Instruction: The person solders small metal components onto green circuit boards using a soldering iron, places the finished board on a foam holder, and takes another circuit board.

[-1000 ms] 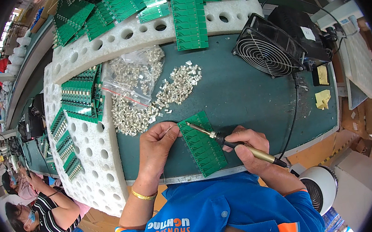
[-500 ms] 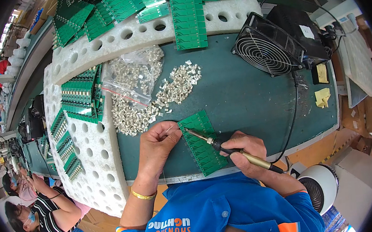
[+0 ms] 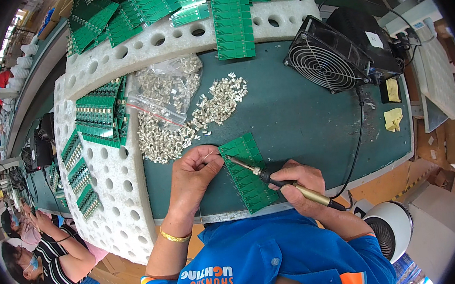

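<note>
A green circuit board panel (image 3: 251,180) lies at a slant on the dark green worktop, close to its front edge. My right hand (image 3: 299,183) grips a soldering iron (image 3: 319,197), its tip at the panel's upper left edge. Beside that corner my left hand (image 3: 196,171) is closed in a pinch on a thin solder wire, which shows between the fingers and hangs below the hand. Whether the fingers also touch the panel I cannot tell. Beyond my left hand is a heap of small white connectors (image 3: 163,142), with a clear plastic bag (image 3: 164,88) of them on top.
White foam boards with holes (image 3: 115,206) stand left and at the back, bearing stacked green panels (image 3: 232,22). A black fan (image 3: 328,57) is at the far right, its cable running toward me. Yellow sponges (image 3: 393,119) lie beside it. A person in a striped top (image 3: 67,259) sits left.
Hands, iron and panel keep nearly the same places, with the iron tip still at the panel's upper left edge. The whole view has shifted very slightly.
</note>
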Tool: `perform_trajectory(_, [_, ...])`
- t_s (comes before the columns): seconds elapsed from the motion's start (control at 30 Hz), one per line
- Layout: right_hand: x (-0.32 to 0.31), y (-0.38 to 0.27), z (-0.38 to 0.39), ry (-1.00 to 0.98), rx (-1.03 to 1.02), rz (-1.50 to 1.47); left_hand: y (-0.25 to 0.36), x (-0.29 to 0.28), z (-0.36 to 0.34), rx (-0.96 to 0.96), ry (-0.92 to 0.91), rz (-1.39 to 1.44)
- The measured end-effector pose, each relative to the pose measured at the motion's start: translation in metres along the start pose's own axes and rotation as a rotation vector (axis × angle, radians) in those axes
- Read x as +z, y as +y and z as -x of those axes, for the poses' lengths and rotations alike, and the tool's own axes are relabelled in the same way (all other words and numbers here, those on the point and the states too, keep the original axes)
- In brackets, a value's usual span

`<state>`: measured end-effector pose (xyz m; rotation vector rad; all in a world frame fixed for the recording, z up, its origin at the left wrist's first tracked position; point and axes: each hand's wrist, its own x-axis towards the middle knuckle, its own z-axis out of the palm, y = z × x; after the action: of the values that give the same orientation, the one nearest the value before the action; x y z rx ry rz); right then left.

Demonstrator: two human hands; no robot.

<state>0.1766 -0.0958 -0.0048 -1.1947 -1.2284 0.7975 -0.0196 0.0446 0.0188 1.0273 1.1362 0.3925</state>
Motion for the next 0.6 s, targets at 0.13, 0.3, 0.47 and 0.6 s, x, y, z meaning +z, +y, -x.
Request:
perform_trajectory(0.13, [-0.0001,-0.0006,0.0003,0.003,-0.006,0.005,0.0019,0.0008,0.0003,-0.011,0.001,0.007])
perform_trajectory(0.3, [-0.0001,0.0,0.0015,-0.003,0.002,0.009,-0.0001,0.0012,0.0007,0.009,0.004,0.018])
perform_trajectory(0.47, [0.0008,0.0005,0.0016,-0.004,0.0,0.008,-0.0014,0.0008,0.0003,0.017,0.009,0.018])
perform_trajectory(0.6, [0.0002,0.0026,0.0018,-0.013,-0.049,0.039,-0.0017,0.0015,0.0001,0.023,0.005,0.034])
